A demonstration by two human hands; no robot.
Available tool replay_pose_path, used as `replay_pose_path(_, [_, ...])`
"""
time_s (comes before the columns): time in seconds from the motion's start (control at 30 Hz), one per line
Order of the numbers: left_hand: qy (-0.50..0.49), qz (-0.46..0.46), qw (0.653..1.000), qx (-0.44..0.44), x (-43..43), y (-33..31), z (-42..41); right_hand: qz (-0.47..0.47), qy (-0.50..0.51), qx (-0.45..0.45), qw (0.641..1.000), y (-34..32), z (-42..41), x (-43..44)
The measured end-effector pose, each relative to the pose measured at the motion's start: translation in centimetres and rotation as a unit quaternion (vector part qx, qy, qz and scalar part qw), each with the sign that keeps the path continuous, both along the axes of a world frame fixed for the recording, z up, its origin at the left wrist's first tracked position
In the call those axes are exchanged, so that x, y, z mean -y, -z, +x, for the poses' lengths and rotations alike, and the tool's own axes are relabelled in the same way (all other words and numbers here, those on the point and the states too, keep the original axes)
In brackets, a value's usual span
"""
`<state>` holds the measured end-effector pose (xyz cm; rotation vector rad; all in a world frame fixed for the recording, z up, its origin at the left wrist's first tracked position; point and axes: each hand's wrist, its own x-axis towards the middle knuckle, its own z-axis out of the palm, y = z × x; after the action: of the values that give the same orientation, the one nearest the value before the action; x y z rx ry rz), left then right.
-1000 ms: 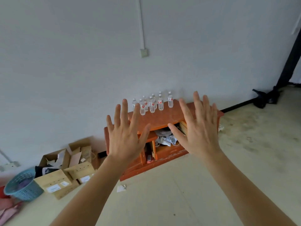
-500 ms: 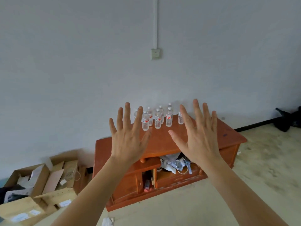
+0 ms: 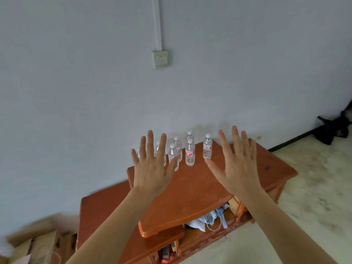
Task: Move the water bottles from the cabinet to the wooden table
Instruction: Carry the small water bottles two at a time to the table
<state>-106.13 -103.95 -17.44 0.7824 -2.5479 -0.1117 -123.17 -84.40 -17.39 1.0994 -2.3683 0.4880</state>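
While the water bottles (image 3: 190, 155) stand upright in a cluster at the back of the cabinet (image 3: 190, 191) top, near the wall, you hold your left hand (image 3: 152, 168) and right hand (image 3: 238, 168) up before them, fingers spread wide, gripping nothing. Your left hand hides part of the cluster. Blurred cardboard boxes (image 3: 38, 244) lie left of the cabinet.

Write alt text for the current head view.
The left hand and right hand are raised, open and spread wide, holding nothing, before a reddish wooden cabinet against a pale wall. Clear water bottles stand upright at the back of its top, some partly hidden behind the left hand.
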Motion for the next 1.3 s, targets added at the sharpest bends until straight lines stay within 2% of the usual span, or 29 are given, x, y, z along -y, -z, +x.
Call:
replay_pose_path(0.27, [-0.077,0.085,0.990,0.080,8.8,7.8,-13.1,0.035,-0.057,0.151,0.986,7.8,-15.0,9.8])
replay_pose_path(0.43, [-0.131,0.158,0.977,0.064,13.0,10.7,-19.1,0.050,-0.111,0.241,0.963,11.1,-23.8,16.6])
replay_pose_path(0.63, [-0.190,0.266,0.944,0.032,14.9,16.3,-21.3,0.029,-0.132,0.364,0.921,17.0,-27.0,21.0])
replay_pose_path(0.8, [-0.296,0.395,0.869,-0.037,18.0,22.7,-22.8,0.006,-0.114,0.448,0.886,23.7,-28.5,23.1])
replay_pose_path(0.93, [-0.365,0.452,0.807,-0.103,20.3,28.1,-24.0,-0.028,-0.078,0.477,0.875,29.0,-29.0,24.9])
replay_pose_path(1.0, [-0.381,0.454,0.794,-0.134,21.4,31.5,-24.5,-0.061,-0.058,0.496,0.864,32.5,-29.1,26.1])
replay_pose_path(1.1, [-0.374,0.446,0.792,-0.185,22.7,35.0,-25.2,-0.125,-0.061,0.524,0.840,36.6,-28.9,27.6])
replay_pose_path(1.2, [-0.388,0.443,0.769,-0.250,24.1,37.3,-26.0,-0.178,-0.046,0.553,0.813,39.7,-28.9,29.1])
replay_pose_path(1.3, [-0.413,0.432,0.743,-0.302,25.5,39.2,-26.5,-0.211,-0.044,0.546,0.810,41.1,-29.8,31.0])
